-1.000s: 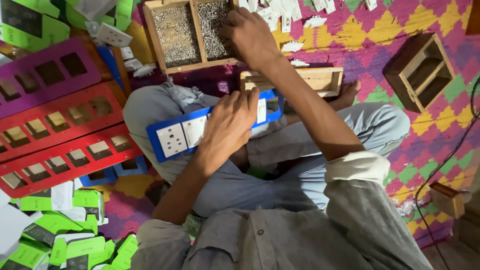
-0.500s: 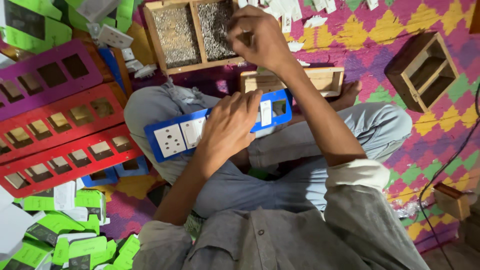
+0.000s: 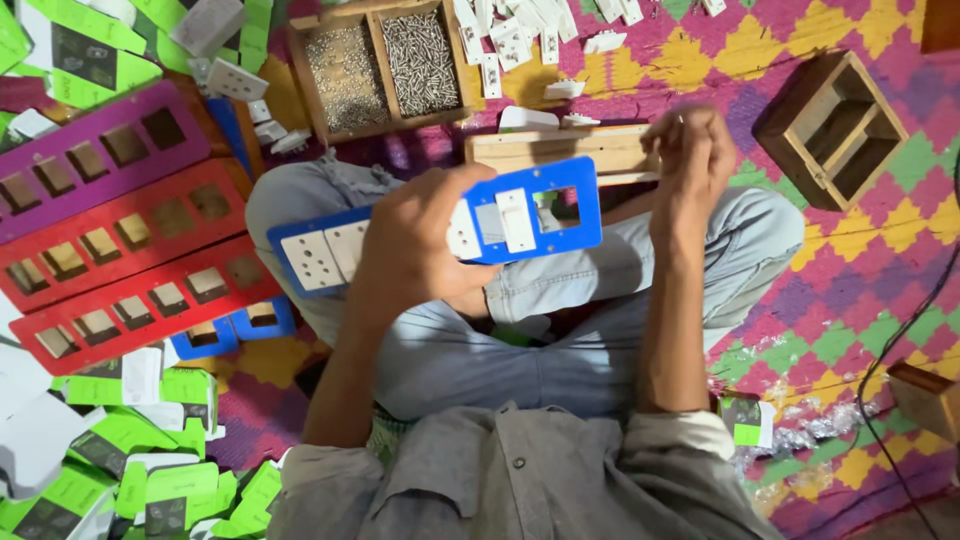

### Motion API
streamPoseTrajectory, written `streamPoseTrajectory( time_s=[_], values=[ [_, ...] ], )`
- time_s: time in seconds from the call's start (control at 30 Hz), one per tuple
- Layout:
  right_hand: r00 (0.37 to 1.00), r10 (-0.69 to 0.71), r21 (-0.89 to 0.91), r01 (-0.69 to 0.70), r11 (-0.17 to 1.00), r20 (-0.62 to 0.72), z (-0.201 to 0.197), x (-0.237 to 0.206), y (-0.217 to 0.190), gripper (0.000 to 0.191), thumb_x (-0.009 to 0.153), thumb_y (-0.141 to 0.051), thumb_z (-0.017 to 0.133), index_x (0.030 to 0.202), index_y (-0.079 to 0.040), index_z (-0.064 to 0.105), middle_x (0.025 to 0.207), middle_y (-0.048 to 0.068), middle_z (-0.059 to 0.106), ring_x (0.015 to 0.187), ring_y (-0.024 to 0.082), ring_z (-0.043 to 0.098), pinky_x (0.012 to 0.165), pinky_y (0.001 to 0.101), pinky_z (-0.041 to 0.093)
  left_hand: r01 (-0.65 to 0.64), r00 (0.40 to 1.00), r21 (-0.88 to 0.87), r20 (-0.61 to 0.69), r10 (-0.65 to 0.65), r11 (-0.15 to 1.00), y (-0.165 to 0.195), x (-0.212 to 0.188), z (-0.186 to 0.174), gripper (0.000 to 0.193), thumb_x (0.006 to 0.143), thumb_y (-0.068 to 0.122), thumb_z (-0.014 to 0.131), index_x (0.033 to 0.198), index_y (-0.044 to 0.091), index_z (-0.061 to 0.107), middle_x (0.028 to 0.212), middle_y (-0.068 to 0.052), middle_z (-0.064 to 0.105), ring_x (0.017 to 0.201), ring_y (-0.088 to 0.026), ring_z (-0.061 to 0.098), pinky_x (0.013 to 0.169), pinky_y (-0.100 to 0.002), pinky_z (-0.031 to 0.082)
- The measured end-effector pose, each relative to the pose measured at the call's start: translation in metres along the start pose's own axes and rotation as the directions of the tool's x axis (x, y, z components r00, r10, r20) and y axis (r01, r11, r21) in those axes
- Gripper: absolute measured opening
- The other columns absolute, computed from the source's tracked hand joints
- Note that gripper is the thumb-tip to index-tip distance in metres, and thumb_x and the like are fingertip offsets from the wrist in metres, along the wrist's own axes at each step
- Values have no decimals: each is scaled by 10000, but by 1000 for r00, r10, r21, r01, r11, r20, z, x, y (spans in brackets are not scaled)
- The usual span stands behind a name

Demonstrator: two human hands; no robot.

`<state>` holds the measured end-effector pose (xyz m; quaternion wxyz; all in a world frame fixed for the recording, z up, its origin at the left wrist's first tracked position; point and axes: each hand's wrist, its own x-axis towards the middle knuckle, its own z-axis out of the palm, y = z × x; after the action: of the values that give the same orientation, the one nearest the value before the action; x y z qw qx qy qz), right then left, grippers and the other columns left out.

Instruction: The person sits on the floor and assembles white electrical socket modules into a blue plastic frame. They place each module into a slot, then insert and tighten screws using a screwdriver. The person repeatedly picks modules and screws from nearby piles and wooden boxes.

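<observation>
My left hand (image 3: 420, 245) grips a blue switch plate (image 3: 560, 205) around its middle and holds it flat above my lap. White sockets sit in the plate's left end, a white switch stands near the right end, and the last opening is bare. My right hand (image 3: 692, 150) hovers just right of the plate, fingers bunched together at the tips. Whatever they pinch is too small to make out. A wooden tray (image 3: 375, 20) with two compartments of small metal screws lies beyond the plate.
A wooden block (image 3: 560, 150) lies behind the plate. Red plates (image 3: 130, 290) and a purple one (image 3: 90, 160) lie at left, green packets (image 3: 150, 480) at lower left. Loose white switch parts (image 3: 500, 40) lie at top, a wooden box (image 3: 830, 130) at right, a black cable (image 3: 900, 340) beside it.
My right hand has drawn back from the screw tray to the right, fingers now bunched. My left hand has lifted the blue plate and shifted it slightly right.
</observation>
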<state>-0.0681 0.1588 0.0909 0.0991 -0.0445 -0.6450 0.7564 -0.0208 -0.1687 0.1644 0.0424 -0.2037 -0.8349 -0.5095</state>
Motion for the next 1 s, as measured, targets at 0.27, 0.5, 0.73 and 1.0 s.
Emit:
streamPoseTrajectory(
  time_s=[0.27,0.5,0.73,1.0],
  values=[
    [978,152,18,-151,988,-146,-43,-58,18,308,1093,-199,563,827,-50,601,947,104,712,836,184,684,726,289,541,10,1000,-16,-24,-10,1000,7,-5,0,774,662,273,955,1308,70,581,1191,-153,708,1058,-336,720,894,-410,579],
    [986,105,99,-92,991,-127,-60,-63,45,295,1067,-172,645,799,-63,591,770,70,632,633,133,573,574,261,453,-23,1000,35,14,23,999,5,0,17,803,617,245,925,1307,36,572,1102,-190,699,980,-382,703,834,-447,570],
    [968,195,-145,-218,965,-161,-43,-76,57,374,1036,-176,620,684,-128,501,640,-32,527,548,55,423,514,242,326,-33,999,122,15,31,992,6,7,34,740,644,270,904,1270,53,574,1035,-173,716,941,-395,706,783,-476,569],
    [950,284,-305,-311,900,-131,-24,-97,55,378,992,-155,664,655,-112,500,587,-20,558,495,44,488,468,225,370,30,991,281,115,-65,959,-5,2,46,715,629,276,862,1257,102,568,1015,-198,708,936,-413,692,808,-503,551]
  ],
)
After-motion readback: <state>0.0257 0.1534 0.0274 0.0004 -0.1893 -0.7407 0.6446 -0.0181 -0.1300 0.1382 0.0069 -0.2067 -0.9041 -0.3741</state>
